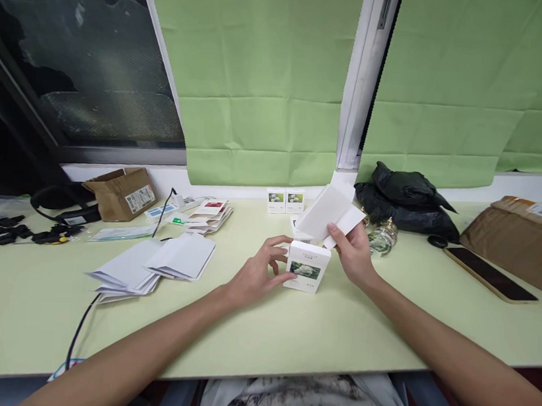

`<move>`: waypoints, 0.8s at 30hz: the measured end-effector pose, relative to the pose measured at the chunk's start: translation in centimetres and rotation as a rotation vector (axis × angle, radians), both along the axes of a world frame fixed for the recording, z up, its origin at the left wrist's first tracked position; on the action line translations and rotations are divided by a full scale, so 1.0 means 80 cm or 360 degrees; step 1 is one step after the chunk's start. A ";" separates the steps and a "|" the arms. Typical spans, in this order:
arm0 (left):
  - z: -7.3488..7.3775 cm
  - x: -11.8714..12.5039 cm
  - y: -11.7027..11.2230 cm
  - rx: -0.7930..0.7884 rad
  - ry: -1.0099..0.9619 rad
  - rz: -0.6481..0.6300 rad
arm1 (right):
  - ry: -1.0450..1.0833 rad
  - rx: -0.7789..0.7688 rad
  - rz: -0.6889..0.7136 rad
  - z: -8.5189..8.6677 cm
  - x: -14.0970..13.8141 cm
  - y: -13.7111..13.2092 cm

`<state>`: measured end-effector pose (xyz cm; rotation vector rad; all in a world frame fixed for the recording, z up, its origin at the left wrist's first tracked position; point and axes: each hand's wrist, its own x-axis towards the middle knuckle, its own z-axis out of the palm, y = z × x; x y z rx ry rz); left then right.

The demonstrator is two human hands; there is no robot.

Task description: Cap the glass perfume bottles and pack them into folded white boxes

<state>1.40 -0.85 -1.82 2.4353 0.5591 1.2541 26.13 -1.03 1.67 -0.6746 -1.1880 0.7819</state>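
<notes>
A small white box (307, 281) with a picture of white flowers stands upright on the table in front of me. My left hand (257, 271) is closed on its left side, thumb at the front and fingers towards the back edge. Just behind and right of that box, my right hand (352, 249) grips a flat white folded carton (325, 212), raised off the table with a flap sticking out at the right. Partly hidden behind this carton is another white box. Two white boxes with flower pictures (285, 201) stand side by side further back.
At left lie stacked flat white cartons (181, 256) and red-pictured cartons (211, 214). An open cardboard box (125, 196) and dark cables (2, 232) sit beyond. To the right are a glass ornament (383, 238), black plastic bags (408, 203), a phone (489, 274) and a large brown package (519, 242).
</notes>
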 end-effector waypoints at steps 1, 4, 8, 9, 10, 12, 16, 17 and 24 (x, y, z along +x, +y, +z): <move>0.002 0.001 -0.001 0.0008 0.0018 0.0003 | -0.0002 0.0013 -0.0013 0.001 0.000 -0.001; 0.006 0.001 -0.003 0.0014 0.0077 0.0024 | -0.0014 0.0042 -0.0016 0.006 0.002 -0.003; 0.008 -0.002 0.000 0.0022 0.0076 0.0042 | 0.0002 0.0088 0.0020 0.015 0.003 -0.007; 0.007 -0.003 0.000 0.0030 0.0076 0.0043 | -0.0001 0.0096 0.0022 0.016 0.004 -0.008; 0.007 -0.004 0.001 0.0049 0.0082 0.0047 | -0.0012 0.0102 0.0019 0.017 0.004 -0.008; 0.006 -0.005 0.002 0.0127 0.0104 0.0073 | -0.0060 0.0111 0.0013 0.018 0.004 -0.009; 0.003 -0.007 0.005 0.0354 0.0139 0.0164 | -0.0145 0.0125 0.0008 0.016 0.007 -0.011; 0.003 -0.007 0.006 0.0395 0.0146 0.0173 | -0.0161 0.0121 -0.0001 0.016 0.008 -0.011; 0.004 -0.017 0.016 0.0663 0.0237 0.0238 | -0.0294 0.0104 -0.0019 0.006 0.007 -0.013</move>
